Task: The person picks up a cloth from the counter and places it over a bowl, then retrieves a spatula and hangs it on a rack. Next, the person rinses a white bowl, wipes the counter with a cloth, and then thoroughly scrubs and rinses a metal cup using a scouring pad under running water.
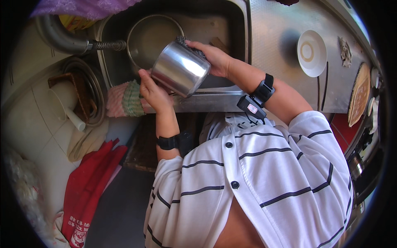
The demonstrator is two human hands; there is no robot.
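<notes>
A shiny stainless-steel cup or canister [181, 69] is tilted above the front edge of the sink [229, 90]. My left hand [155, 91] holds its lower left side, the thumb raised near one end. With my right hand [214, 57] I press a grey metal scouring pad [189, 45] against its upper side; some of those fingers are hidden behind the metal. Behind the cup, a large round metal basin [138, 28] sits in the sink. A pink and green cloth [127, 99] hangs over the sink's front edge, left of my left hand.
A faucet with a spring-like end [108, 46] reaches over the sink's left side. On the steel counter [273, 90] at right are a white bowl [312, 55], dark chopsticks [324, 86] and a crumpled rag [345, 52]. A white ladle or dipper [66, 99] and red bags [86, 179] lie at left.
</notes>
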